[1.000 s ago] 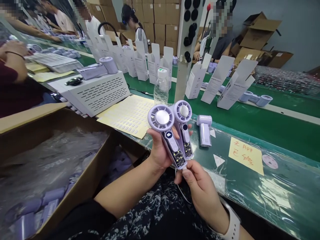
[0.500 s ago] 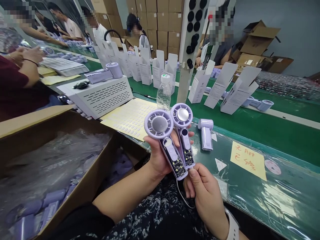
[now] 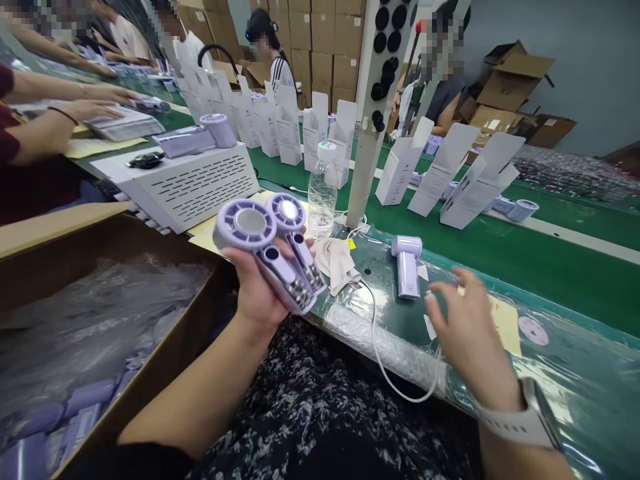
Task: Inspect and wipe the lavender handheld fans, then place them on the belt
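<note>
Left hand (image 3: pixel 260 293): curled round the near fan (image 3: pixel 274 257) and the far fan (image 3: pixel 300 243), thumb by the near fan's head. Both are up in the air, left of the bottle (image 3: pixel 323 200).
Two-fan hold: I think two handles in one hand could slip. A snug squeeze, not a hard one, and heads kept from knocking together would be best.
Right hand (image 3: pixel 465 327): fingers spread, tips touching nothing that I can see, well right of the bottle.
Third fan (image 3: pixel 409 267): lying on the bench (image 3: pixel 575 360), right of the bottle, near the right hand.
Cord (image 3: pixel 414 401): runs from by the cloth (image 3: pixel 337 263), in front of the bottle, and loops over the bench edge. I can't tell if it touches the right hand. It could snag, so a wrist should go round it.
Tight side: left of the bottle, where the case (image 3: pixel 200 193) and the big box's (image 3: pixel 200 287) wall leave little room.
Roomy side: right of the bottle, past the third fan.
</note>
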`<action>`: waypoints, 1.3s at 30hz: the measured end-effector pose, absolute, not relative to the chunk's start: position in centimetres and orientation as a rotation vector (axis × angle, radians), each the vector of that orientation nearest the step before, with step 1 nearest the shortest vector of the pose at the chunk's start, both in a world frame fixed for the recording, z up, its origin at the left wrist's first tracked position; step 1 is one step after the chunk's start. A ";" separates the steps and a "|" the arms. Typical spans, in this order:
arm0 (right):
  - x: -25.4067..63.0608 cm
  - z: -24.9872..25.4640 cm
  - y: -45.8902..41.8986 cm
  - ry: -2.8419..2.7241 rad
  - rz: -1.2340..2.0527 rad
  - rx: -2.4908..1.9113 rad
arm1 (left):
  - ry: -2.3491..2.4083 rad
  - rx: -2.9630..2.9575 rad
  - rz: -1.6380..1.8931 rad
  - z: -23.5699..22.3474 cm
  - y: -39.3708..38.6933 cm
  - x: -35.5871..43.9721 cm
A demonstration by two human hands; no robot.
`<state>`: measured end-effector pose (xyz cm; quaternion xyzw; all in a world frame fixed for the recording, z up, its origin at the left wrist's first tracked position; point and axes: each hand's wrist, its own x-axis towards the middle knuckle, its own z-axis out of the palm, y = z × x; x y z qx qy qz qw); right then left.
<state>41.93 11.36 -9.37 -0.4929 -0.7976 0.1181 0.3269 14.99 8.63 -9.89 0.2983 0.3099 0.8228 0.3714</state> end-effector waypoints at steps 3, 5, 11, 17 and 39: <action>39.0 -9.3 14.8 -2.217 0.128 -1.281 | 0.785 0.818 1.763 -11.9 6.1 14.6; 35.1 -9.7 16.6 -2.417 0.317 -1.203 | 0.812 0.716 1.547 -13.6 3.8 15.2; 26.8 -13.4 20.2 -2.420 0.528 -1.327 | 1.125 0.423 1.396 -17.5 -5.5 13.9; 28.2 -14.4 22.0 -2.165 0.827 -1.223 | 1.080 0.527 1.414 -17.1 -6.9 12.0; 36.3 -3.7 13.9 -2.154 1.184 -0.453 | 0.342 0.586 0.800 -12.4 4.7 18.2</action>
